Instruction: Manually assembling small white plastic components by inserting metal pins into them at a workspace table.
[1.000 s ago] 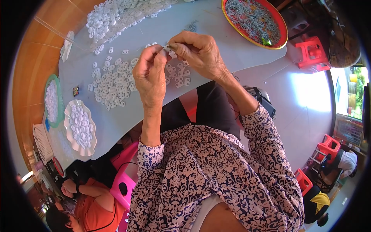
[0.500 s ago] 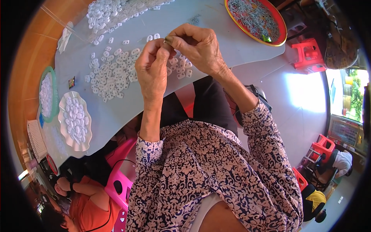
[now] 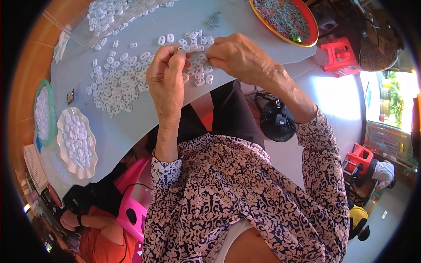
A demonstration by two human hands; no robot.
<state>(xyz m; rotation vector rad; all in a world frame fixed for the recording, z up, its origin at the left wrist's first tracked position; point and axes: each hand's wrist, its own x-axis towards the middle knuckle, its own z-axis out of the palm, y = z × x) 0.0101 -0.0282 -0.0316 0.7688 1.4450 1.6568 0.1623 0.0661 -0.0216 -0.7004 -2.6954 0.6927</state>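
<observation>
My left hand (image 3: 169, 81) is raised over the grey table, thumb and forefinger pressed together on a small white plastic piece at the fingertips. My right hand (image 3: 239, 57) hovers to its right, fingers bunched in a pinch beside a scatter of small white two-holed plastic pieces (image 3: 199, 68). Whatever those right fingers hold, if anything, is hidden. A larger spread of white oval pieces (image 3: 123, 79) lies left of my left hand. Two bigger white ovals (image 3: 165, 39) sit side by side just beyond it.
A red tray (image 3: 313, 30) of thin metal pieces stands at the far right; a few more metal pieces (image 3: 212, 20) lie near it. At left are a scalloped white dish (image 3: 61, 147) and a green basket (image 3: 52, 114) of white parts. A person in orange (image 3: 103, 234) sits lower left.
My hands have parted: the right one moved away to the right, its fingers now by the loose white pieces. My left hand stays pinched. The whole view has shifted slightly.
</observation>
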